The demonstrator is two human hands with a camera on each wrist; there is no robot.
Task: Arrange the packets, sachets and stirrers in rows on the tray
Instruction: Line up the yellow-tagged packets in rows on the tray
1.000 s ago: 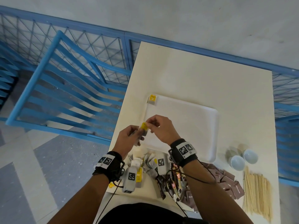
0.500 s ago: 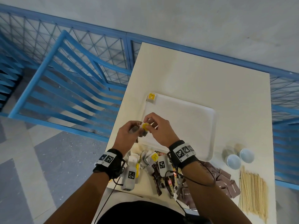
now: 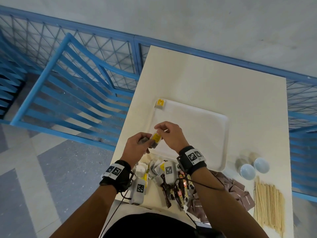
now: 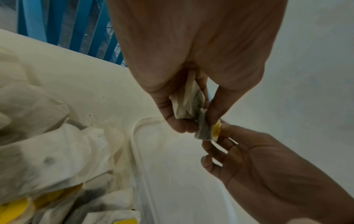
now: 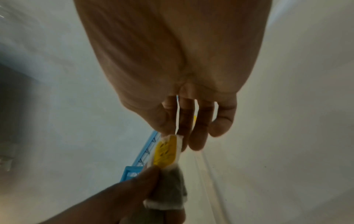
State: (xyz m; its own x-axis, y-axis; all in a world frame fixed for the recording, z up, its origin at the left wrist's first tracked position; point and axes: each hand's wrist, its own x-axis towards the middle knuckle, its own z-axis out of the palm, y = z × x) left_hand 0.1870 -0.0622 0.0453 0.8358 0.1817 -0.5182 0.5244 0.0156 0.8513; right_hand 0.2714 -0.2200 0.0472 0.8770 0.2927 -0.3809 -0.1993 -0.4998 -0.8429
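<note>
Both my hands are up over the near-left corner of the tray (image 3: pixel 214 134), working one tea sachet (image 3: pixel 155 140) between them. Left hand (image 3: pixel 137 148) is curled round a small bunch of sachets, thumb clamping them; right hand (image 3: pixel 171 136) pinches the top edge by the yellow tag (image 5: pixel 165 151), other fingers loose. So both are closed on sachets, neither free.

Vs 1 s ago: hands have barely shifted, the pair drifted a bit toward the tray's left rim, and the yellow tag has turned from a small square to face up more fully. I read that as peeling one sachet off the bunch, w/ the right hand about to carry it away. Not placed yet.

Tray status: only one yellow-tagged sachet (image 3: pixel 160 104) sits on it, at the far-left corner. Row barely begun, approx. nothing else done.

Still on the tabletop (image 3: pixel 205 79): sachet pile (image 3: pixel 154 169) near the edge, dark stick packets (image 3: pixel 178 191), brown packets (image 3: pixel 238 191), wooden stirrers (image 3: pixel 269 203) at right, two pale blue bowls (image 3: pixel 253 168) beside them.

Next sachet prob. belongs just beside the corner one.
</note>
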